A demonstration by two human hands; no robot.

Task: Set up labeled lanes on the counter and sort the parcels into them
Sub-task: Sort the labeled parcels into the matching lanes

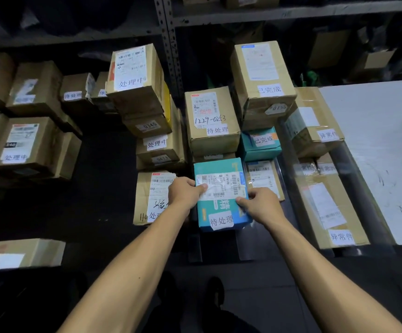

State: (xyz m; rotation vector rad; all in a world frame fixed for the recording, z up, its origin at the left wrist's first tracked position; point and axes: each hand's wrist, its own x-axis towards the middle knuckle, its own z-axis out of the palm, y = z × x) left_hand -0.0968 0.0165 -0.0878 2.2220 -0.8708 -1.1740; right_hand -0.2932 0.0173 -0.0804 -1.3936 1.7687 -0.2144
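A: Hands on the teal box [221,203] right now. Left hand [185,191] grips its left edge, thumb lying on the shipping label; right hand [263,204] grips the right edge, thumb on top too.

B: Where's the box sitting?

A: Between both hands, paper tag on its near face. Just past the fingers is a brown box [213,121] with the same tag. Left of the left hand, a carton [150,197] with handwriting. Right of the right hand, a flat parcel [263,179], then a long carton [327,203].
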